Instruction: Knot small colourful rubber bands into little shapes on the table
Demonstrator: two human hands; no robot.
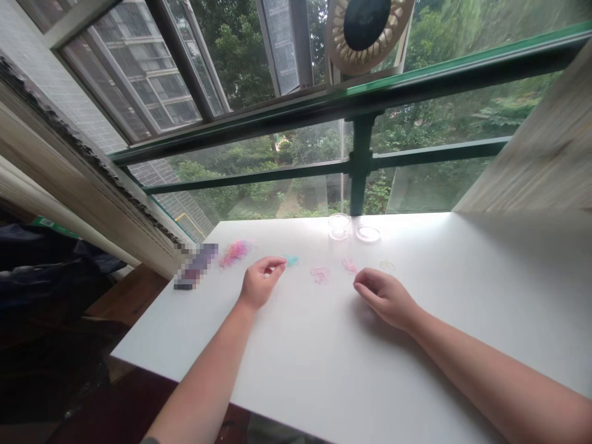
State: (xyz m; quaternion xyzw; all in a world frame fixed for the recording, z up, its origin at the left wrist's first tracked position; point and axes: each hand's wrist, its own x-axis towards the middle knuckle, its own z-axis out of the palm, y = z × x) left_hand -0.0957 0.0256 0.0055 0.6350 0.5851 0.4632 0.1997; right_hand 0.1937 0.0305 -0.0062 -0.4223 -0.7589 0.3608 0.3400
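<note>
My left hand (263, 282) is closed in a pinch at the near left edge of a small heap of turquoise bands (291, 261). Anything between its fingertips is too small to make out. Curled, with thumb and fingers together, my right hand (387, 297) rests just in front of a little bunch of pink bands (349, 266); whatever it may hold is hidden. Between the hands lies a looser group of pale pink loops (320, 275). Faint pale yellowish bands (387, 265) lie beyond my right hand. To the left is a larger mixed pink, orange and purple pile (235, 253).
A clear round container (339, 228) stands near the back of the white table (296, 357), its clear lid (368, 234) beside it. A blurred-out dark object (197, 266) lies at the left edge. Behind are green window rails (361, 160) and a round fan-like device (367, 31).
</note>
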